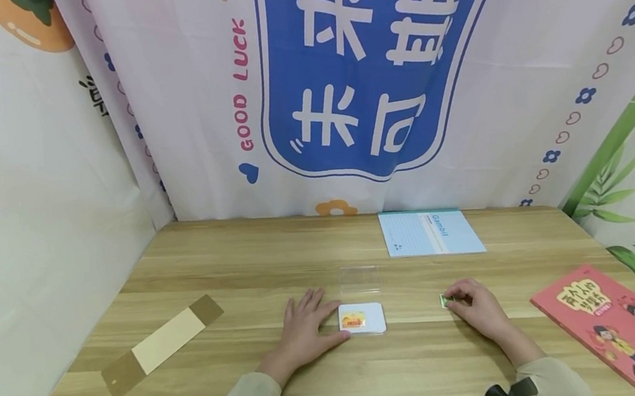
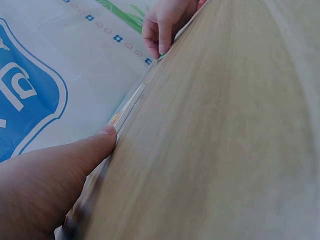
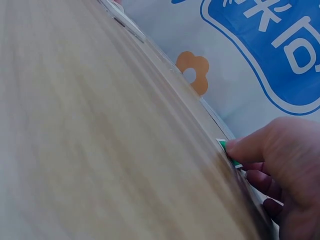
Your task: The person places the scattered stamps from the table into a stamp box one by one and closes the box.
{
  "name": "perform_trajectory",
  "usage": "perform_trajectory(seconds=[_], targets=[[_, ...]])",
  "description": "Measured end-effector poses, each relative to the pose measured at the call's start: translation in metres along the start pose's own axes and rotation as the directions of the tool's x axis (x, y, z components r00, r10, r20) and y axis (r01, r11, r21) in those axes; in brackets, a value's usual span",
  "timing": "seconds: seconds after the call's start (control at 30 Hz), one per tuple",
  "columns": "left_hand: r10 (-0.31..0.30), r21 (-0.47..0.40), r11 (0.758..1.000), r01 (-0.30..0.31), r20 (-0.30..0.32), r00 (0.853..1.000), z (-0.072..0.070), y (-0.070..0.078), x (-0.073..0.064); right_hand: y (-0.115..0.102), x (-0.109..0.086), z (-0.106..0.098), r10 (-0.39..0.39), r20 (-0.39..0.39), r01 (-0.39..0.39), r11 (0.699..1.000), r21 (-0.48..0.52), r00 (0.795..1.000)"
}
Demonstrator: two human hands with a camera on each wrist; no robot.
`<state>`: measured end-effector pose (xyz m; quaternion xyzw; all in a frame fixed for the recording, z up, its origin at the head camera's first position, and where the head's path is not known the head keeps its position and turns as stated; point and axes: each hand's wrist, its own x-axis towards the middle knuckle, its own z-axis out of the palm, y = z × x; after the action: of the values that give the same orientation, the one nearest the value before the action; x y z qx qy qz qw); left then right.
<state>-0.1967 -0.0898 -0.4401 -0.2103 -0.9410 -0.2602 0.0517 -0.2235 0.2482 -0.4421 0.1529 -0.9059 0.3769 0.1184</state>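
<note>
The right hand (image 1: 477, 307) pinches a small green-and-white piece (image 1: 444, 301) between thumb and fingertips; the piece is thin and straight-edged, and it sticks out to the left of the fingers, close to the tabletop. Whether it touches the wood is hard to tell. The left hand (image 1: 307, 330) lies spread with its fingers extended, thumb and forefinger against the left side of a white stack (image 1: 375, 317). That stack is a flat, round-cornered rectangle, lying just right of the left hand and well left of the right one. On the left part of its smooth top sits an orange-and-yellow picture piece (image 1: 353, 320), near the left fingertips. Just beyond the stack is a clear, glossy plastic rectangle (image 1: 359, 279), its edges showing as thin bright lines.

Farther left, a long flat strip (image 1: 169, 341) lies slantwise, cream in the middle and brown at both ends. At the far side rests a pale blue paper notebook (image 1: 410, 236); to the right, a red book (image 1: 596, 316) with cartoon figures. All lie on a streaky wood-grain table (image 1: 242, 259), backed by softly creased printed cloth (image 1: 195, 107).
</note>
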Motion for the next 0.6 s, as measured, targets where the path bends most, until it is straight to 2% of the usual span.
perform_trajectory(seconds=[0.37,0.6], targets=[[0.005,0.001,1.0,-0.005,-0.005,1.0,0.0008,0.0004,0.0012,0.0024,-0.0013,-0.0092,0.075,0.103,-0.078,0.997,0.025,0.992],[-0.003,0.006,1.0,0.003,0.001,1.0,0.0007,-0.0006,0.0011,0.0019,-0.0009,-0.0084,0.069,0.107,-0.071,0.997,0.013,0.992]])
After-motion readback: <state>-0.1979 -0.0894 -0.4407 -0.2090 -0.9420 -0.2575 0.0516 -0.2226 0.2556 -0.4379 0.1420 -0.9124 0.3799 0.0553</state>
